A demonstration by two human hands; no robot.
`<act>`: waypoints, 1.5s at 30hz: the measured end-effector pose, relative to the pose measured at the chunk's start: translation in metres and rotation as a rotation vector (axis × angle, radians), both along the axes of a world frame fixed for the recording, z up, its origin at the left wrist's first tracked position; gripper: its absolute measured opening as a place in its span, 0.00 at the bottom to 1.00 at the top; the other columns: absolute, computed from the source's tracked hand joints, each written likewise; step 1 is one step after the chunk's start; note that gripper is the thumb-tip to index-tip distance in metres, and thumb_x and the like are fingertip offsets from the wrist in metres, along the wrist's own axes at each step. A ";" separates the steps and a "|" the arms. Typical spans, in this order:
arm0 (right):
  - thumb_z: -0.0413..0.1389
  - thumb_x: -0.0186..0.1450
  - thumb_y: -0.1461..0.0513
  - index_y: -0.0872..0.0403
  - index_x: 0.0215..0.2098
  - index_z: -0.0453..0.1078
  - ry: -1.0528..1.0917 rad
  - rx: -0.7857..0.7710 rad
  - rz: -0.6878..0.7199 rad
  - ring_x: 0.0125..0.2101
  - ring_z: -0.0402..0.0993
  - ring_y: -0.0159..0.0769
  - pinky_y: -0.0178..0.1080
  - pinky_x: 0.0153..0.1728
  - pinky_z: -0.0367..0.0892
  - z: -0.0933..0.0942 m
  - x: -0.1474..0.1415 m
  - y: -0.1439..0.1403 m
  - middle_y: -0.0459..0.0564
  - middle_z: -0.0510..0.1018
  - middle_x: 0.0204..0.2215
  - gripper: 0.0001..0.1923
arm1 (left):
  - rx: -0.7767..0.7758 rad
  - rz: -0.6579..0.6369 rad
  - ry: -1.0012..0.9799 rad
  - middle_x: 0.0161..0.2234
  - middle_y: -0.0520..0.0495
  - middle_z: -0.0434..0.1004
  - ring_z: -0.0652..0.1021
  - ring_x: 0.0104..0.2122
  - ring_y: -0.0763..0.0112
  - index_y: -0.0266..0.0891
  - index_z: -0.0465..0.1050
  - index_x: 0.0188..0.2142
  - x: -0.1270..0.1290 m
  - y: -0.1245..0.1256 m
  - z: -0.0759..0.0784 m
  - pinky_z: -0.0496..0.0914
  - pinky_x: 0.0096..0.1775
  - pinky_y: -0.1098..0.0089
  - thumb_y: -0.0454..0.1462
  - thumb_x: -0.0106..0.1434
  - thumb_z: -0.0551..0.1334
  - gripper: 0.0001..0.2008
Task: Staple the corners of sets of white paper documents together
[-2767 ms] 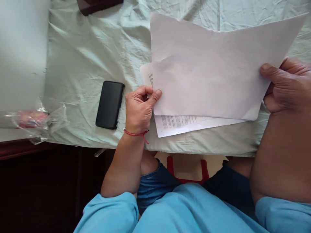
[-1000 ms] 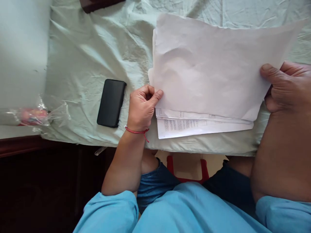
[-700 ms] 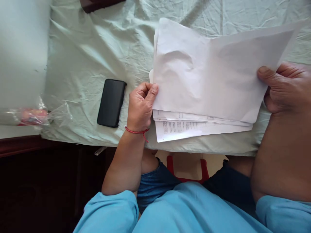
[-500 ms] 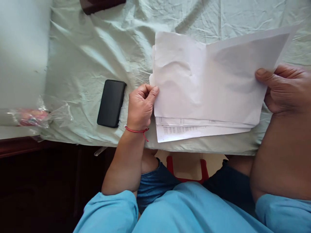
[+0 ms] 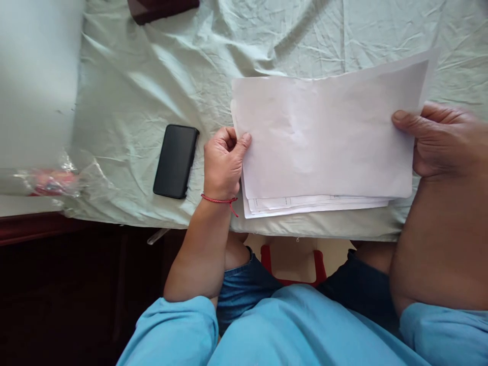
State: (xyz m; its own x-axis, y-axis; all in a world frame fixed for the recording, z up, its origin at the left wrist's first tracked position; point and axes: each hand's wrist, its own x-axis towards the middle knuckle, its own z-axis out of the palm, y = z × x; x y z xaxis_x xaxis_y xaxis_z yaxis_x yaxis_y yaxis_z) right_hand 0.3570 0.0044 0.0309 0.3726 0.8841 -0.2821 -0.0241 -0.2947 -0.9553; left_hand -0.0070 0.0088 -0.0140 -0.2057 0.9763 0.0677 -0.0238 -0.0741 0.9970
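White paper sheets lie stacked between my hands, with the top side blank. Printed lines show on the lower sheets that stick out along the near edge. My left hand pinches the left edge of the sheets, thumb on top. On the right side, my right hand grips the edge with its thumb on top and its fingers hidden underneath. The right part of the paper is lifted toward that hand. How many sheets each hand holds I cannot tell.
A black smartphone lies left of my left hand on the pale green cloth. Clear plastic wrapping with something red sits at the far left. A dark red object stands at the back. Below the table edge is a red stool.
The paper has shifted toward me and slightly left, and its upper fold has flattened. The top sheet now covers more of the printed sheets. Both hands keep their hold.
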 end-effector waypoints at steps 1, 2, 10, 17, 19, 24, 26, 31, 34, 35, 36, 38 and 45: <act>0.84 0.44 0.51 0.52 0.39 0.86 0.001 -0.007 0.010 0.33 0.82 0.37 0.47 0.38 0.85 -0.001 0.000 0.000 0.51 0.86 0.40 0.28 | 0.014 0.003 0.013 0.30 0.53 0.78 0.75 0.29 0.76 0.39 0.79 0.32 0.000 0.001 -0.001 0.70 0.33 0.74 0.56 0.56 0.84 0.26; 0.83 0.45 0.51 0.52 0.40 0.86 0.006 -0.014 0.028 0.34 0.83 0.38 0.48 0.39 0.85 -0.001 0.001 0.000 0.51 0.86 0.40 0.28 | 0.025 0.005 0.027 0.31 0.53 0.78 0.75 0.29 0.76 0.39 0.79 0.32 -0.001 0.002 -0.003 0.71 0.33 0.74 0.55 0.57 0.84 0.25; 0.85 0.42 0.47 0.47 0.57 0.79 0.011 -0.009 0.148 0.41 0.85 0.42 0.54 0.49 0.85 -0.012 0.013 0.007 0.51 0.86 0.47 0.47 | 0.131 -0.004 0.038 0.35 0.53 0.79 0.82 0.36 0.70 0.42 0.76 0.41 -0.010 0.013 -0.010 0.80 0.44 0.69 0.53 0.57 0.84 0.27; 0.84 0.44 0.48 0.50 0.41 0.86 0.051 0.076 0.156 0.43 0.85 0.41 0.56 0.60 0.83 -0.008 -0.010 -0.002 0.47 0.87 0.43 0.30 | 0.194 0.040 -0.059 0.42 0.51 0.82 0.86 0.57 0.56 0.49 0.71 0.57 -0.014 0.010 -0.001 0.79 0.64 0.55 0.53 0.56 0.85 0.37; 0.83 0.48 0.49 0.48 0.41 0.86 0.015 0.244 0.112 0.45 0.85 0.39 0.55 0.65 0.80 -0.008 -0.014 -0.002 0.44 0.87 0.45 0.26 | 0.150 0.016 -0.099 0.45 0.48 0.85 0.86 0.57 0.55 0.47 0.74 0.52 -0.008 0.007 0.009 0.79 0.65 0.53 0.55 0.56 0.85 0.34; 0.81 0.52 0.44 0.47 0.42 0.86 -0.069 0.504 0.078 0.59 0.83 0.49 0.61 0.73 0.72 -0.004 -0.017 0.002 0.45 0.87 0.49 0.26 | 0.024 -0.041 -0.115 0.47 0.44 0.90 0.89 0.47 0.56 0.40 0.86 0.42 0.003 -0.001 0.025 0.84 0.60 0.53 0.53 0.56 0.85 0.24; 0.81 0.52 0.42 0.48 0.40 0.86 -0.082 0.570 0.072 0.60 0.83 0.52 0.62 0.74 0.70 -0.001 -0.018 0.002 0.46 0.87 0.47 0.26 | 0.113 -0.008 -0.053 0.43 0.47 0.90 0.88 0.45 0.58 0.41 0.88 0.41 0.001 -0.003 0.026 0.84 0.60 0.54 0.53 0.55 0.85 0.23; 0.79 0.52 0.39 0.52 0.31 0.79 -0.091 0.633 0.083 0.60 0.83 0.55 0.63 0.71 0.71 0.005 -0.024 -0.005 0.51 0.86 0.43 0.29 | 0.295 0.003 0.068 0.36 0.50 0.86 0.87 0.44 0.60 0.45 0.88 0.37 -0.013 -0.008 0.028 0.82 0.60 0.55 0.54 0.58 0.83 0.18; 0.77 0.50 0.34 0.52 0.37 0.80 -0.126 0.543 0.099 0.63 0.80 0.57 0.63 0.68 0.74 0.007 -0.023 -0.011 0.53 0.85 0.46 0.35 | 0.371 0.025 0.077 0.31 0.52 0.82 0.84 0.39 0.65 0.47 0.86 0.32 -0.019 -0.011 0.027 0.81 0.57 0.59 0.54 0.63 0.80 0.16; 0.77 0.49 0.33 0.51 0.39 0.81 -0.127 0.513 0.122 0.64 0.79 0.57 0.62 0.68 0.74 0.007 -0.022 -0.013 0.53 0.85 0.48 0.37 | 0.390 0.032 0.059 0.29 0.52 0.80 0.83 0.37 0.67 0.47 0.85 0.30 -0.021 -0.011 0.026 0.81 0.55 0.61 0.54 0.65 0.79 0.17; 0.78 0.48 0.33 0.50 0.42 0.81 -0.119 0.488 0.151 0.64 0.79 0.55 0.60 0.69 0.75 0.007 -0.019 -0.015 0.53 0.85 0.49 0.38 | 0.398 0.029 0.031 0.29 0.53 0.79 0.81 0.35 0.69 0.47 0.84 0.28 -0.023 -0.012 0.024 0.81 0.51 0.63 0.54 0.66 0.78 0.18; 0.80 0.47 0.37 0.47 0.48 0.80 -0.099 0.446 0.220 0.64 0.79 0.51 0.56 0.71 0.74 0.007 -0.013 -0.019 0.51 0.85 0.50 0.38 | 0.370 -0.022 -0.017 0.30 0.52 0.80 0.81 0.34 0.70 0.47 0.84 0.31 -0.026 -0.012 0.019 0.80 0.47 0.66 0.55 0.66 0.77 0.18; 0.82 0.50 0.49 0.51 0.46 0.82 -0.112 0.228 0.353 0.53 0.82 0.41 0.47 0.63 0.80 0.001 0.001 -0.021 0.51 0.85 0.51 0.30 | 0.123 -0.220 0.167 0.47 0.40 0.87 0.87 0.49 0.56 0.40 0.87 0.46 -0.024 -0.010 0.013 0.83 0.56 0.55 0.57 0.59 0.81 0.27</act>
